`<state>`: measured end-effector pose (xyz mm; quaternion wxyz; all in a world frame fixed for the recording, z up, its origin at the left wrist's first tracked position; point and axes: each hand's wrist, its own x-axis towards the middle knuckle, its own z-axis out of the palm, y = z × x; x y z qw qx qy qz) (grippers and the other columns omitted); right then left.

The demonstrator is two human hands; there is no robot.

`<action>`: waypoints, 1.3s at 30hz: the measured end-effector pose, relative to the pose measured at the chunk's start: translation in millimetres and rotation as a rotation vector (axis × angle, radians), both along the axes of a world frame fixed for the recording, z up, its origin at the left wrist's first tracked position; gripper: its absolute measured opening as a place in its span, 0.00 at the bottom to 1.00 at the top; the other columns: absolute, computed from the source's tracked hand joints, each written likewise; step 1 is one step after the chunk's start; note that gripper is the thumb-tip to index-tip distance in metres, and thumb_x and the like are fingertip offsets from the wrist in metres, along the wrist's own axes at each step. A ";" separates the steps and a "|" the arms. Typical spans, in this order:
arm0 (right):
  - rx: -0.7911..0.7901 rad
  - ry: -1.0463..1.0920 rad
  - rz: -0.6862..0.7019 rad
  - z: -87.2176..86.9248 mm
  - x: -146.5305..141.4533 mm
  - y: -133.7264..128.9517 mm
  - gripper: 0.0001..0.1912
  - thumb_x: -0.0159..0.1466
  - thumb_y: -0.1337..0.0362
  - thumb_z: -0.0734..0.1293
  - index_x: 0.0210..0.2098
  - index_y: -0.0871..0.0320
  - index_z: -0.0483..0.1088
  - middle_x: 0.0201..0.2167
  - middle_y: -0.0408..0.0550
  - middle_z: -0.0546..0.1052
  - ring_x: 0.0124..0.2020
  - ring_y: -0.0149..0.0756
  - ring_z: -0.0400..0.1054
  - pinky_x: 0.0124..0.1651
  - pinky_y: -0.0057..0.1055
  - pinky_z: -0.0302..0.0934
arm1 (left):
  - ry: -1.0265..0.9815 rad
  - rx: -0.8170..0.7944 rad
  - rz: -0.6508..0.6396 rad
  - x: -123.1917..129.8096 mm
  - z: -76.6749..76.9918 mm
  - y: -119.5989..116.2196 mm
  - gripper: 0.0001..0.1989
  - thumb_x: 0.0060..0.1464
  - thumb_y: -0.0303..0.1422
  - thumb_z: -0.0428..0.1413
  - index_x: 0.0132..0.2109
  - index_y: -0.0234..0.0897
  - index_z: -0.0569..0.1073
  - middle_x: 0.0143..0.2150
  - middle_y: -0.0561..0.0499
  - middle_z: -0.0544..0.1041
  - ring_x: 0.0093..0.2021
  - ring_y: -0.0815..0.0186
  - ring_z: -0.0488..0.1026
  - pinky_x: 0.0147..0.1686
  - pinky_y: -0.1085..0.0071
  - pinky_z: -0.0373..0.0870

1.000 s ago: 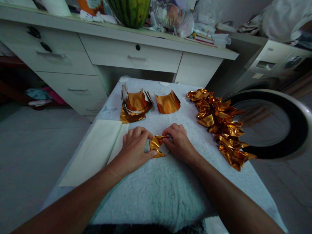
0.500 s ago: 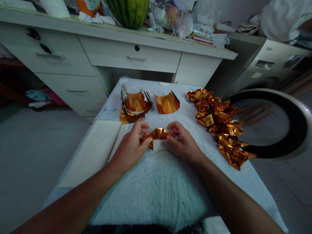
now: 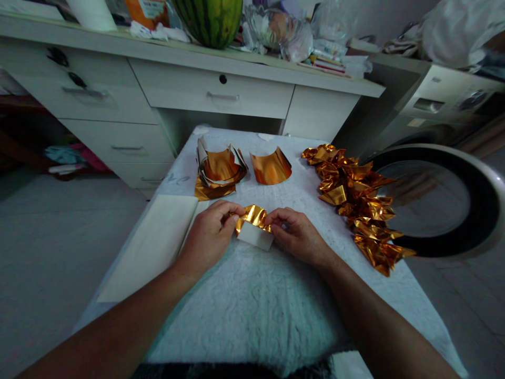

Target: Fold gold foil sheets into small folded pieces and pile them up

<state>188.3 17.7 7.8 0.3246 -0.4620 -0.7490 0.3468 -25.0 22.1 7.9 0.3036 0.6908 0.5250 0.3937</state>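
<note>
Between my hands is a piece of shiny gold foil paper (image 3: 254, 215), partly folded. Its left end is pinched by my left hand (image 3: 215, 229), and its right end by my right hand (image 3: 294, 231). Under its near edge lies a small white rectangular piece (image 3: 255, 235) on the cloth; whether it is joined to the foil I cannot tell. Beyond my hands stand a stack of curled gold foil sheets (image 3: 219, 168) and a single curled foil sheet (image 3: 271, 167). To the right, a heap of twisted gold foil pieces (image 3: 355, 197) runs along the table.
A pale cloth (image 3: 252, 305) covers the table. Long white paper (image 3: 148, 242) lies along its left side. Past the far edge are white drawers (image 3: 213, 92), with a watermelon (image 3: 209, 21) on the counter. The open round washing machine door (image 3: 489, 210) stands close on the right.
The gold foil has tilted and its near edge has shifted, so the white rectangle beneath shows more fully. My right hand has moved slightly left, nearer my left hand.
</note>
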 end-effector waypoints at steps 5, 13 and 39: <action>0.052 -0.125 0.019 5.9 0.3 -3.5 0.13 0.58 0.77 0.62 0.35 0.56 0.74 0.29 0.42 0.75 0.33 0.33 0.67 0.40 0.30 0.59 | 0.150 0.096 -0.047 1.4 0.6 -1.3 0.09 0.57 0.25 0.50 0.38 0.38 0.74 0.40 0.50 0.76 0.42 0.63 0.74 0.45 0.66 0.70; 0.122 -0.309 0.059 3.2 -0.4 -2.8 0.14 0.59 0.77 0.62 0.35 0.55 0.75 0.32 0.43 0.78 0.37 0.36 0.67 0.46 0.36 0.55 | 0.381 0.129 -0.155 2.4 -9.1 0.9 0.11 0.60 0.24 0.49 0.44 0.38 0.75 0.43 0.47 0.76 0.46 0.59 0.72 0.48 0.60 0.68; 0.155 -0.449 0.256 13.6 -1.2 -14.3 0.20 0.55 0.57 0.74 0.43 0.58 0.69 0.45 0.52 0.70 0.46 0.45 0.61 0.50 0.42 0.56 | 0.451 0.155 -0.319 1.1 -8.4 -3.5 0.10 0.58 0.22 0.50 0.41 0.39 0.73 0.42 0.49 0.73 0.46 0.60 0.69 0.48 0.60 0.68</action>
